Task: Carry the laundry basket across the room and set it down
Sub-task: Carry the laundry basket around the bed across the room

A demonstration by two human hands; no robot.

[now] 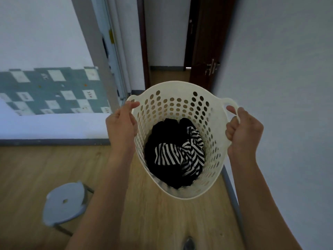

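Observation:
A cream plastic laundry basket [173, 103] with round holes hangs in the air in front of me, above the wooden floor. Inside it lie dark clothes and a black-and-white striped garment [180, 152]. My left hand [120, 125] grips the left handle at the rim. My right hand [243, 130] is closed around the right loop handle. Both forearms reach in from the bottom of the view.
A bed with a white sheet and a teal checked blanket [52, 91] fills the left side. A round grey stool [64, 202] stands on the floor at lower left. A white wall [279, 87] runs along the right. Ahead is a dark brown open door [207, 42] and a doorway.

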